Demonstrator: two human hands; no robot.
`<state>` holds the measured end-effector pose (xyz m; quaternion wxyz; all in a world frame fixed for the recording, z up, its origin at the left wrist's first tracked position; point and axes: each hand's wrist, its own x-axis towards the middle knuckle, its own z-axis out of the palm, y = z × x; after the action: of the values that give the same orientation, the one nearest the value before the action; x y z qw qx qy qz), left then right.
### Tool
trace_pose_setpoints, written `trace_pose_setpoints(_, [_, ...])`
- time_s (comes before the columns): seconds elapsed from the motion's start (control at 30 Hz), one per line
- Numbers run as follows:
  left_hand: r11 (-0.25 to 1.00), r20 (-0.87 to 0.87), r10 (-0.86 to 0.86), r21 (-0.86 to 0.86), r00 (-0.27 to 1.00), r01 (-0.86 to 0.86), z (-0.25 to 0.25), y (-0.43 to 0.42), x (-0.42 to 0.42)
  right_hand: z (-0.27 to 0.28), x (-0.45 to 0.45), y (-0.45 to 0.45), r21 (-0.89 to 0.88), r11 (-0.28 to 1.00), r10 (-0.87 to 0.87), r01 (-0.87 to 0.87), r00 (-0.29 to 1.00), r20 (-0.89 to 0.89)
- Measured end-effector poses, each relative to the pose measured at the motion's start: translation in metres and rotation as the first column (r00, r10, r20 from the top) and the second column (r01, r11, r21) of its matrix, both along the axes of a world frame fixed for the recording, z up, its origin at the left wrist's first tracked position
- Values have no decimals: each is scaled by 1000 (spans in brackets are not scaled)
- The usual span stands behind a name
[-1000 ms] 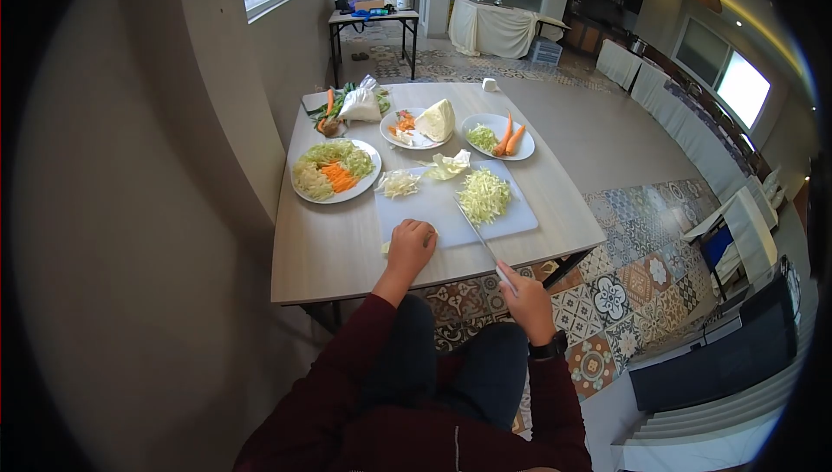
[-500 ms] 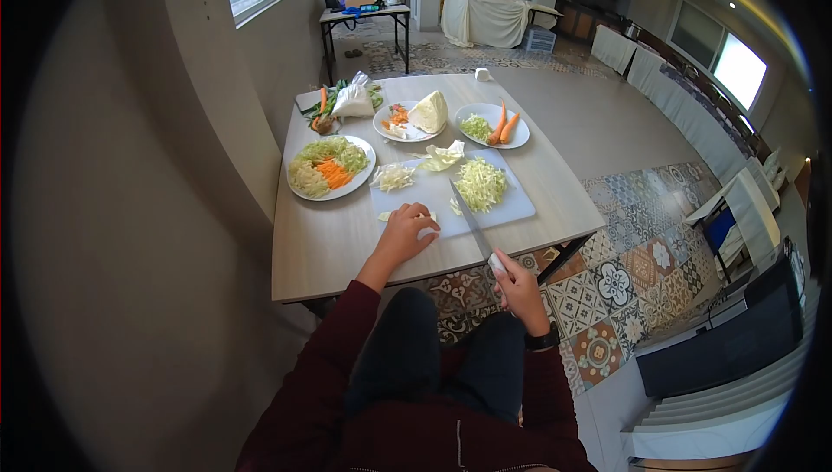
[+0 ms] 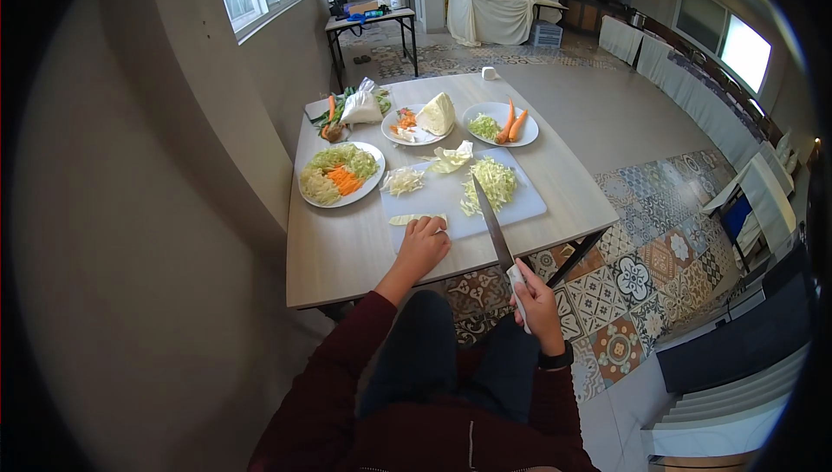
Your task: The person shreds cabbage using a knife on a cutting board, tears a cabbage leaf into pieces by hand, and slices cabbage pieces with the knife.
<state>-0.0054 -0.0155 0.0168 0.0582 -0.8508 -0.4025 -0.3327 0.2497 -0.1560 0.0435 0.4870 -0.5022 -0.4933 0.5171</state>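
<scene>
A knife (image 3: 494, 229) with a white handle is gripped in my right hand (image 3: 539, 305), in front of the table's near edge. Its blade points away from me, the tip beside a pile of shredded cabbage (image 3: 492, 184) on the white cutting board (image 3: 451, 194). My left hand (image 3: 425, 247) is at the board's near edge, fingers bent and closed against a flat piece of cabbage (image 3: 406, 220). Its fingertips are partly hidden. Farther back on the board lie a small heap of pale shreds (image 3: 403, 181) and a loose cabbage leaf (image 3: 452, 157).
Left of the board, a plate (image 3: 305, 197) holds shredded vegetables. Behind stand a plate (image 3: 390, 137) with a cabbage wedge (image 3: 436, 115) and a plate (image 3: 531, 136) with carrots (image 3: 511, 123). A plastic bag (image 3: 361, 108) lies by greens at the table's back left. A wall borders the left.
My left hand has drawn slightly back toward me, uncovering more of the flat cabbage piece. My right hand has moved back and to the right with the knife. The view has shifted slightly.
</scene>
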Motion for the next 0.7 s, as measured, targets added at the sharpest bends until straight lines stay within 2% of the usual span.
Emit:
trace_pose_setpoints(0.07, [998,-82,13,60,997,-8,-7,4,1,-1,2,-2,8,1000,-6,6,1000,-13])
trace_pose_setpoints(0.17, [991,-24,-33,131,999,36,16,8,1,-5,3,-3,4,1000,-8,8,1000,-12])
trace_pose_setpoints(0.27, [989,106,40,136,994,-54,45,33,-4,-1,1,-6,-6,999,-43,43,999,-28])
trace_pose_setpoints(0.37, [972,161,128,176,979,-156,57,75,-13,-1,2,-6,-11,998,-63,63,996,-56])
trace_pose_setpoints(0.47, [928,28,362,81,932,-363,46,123,-35,-3,3,-9,-16,997,-70,69,994,-78])
trace_pose_setpoints(0.57, [901,-21,433,-36,901,-433,40,135,-53,-6,6,-11,-23,998,-63,62,996,-62])
trace_pose_setpoints(0.7, [915,-15,394,-89,919,-394,38,132,-64,-5,6,-13,-7,996,-86,86,996,0])
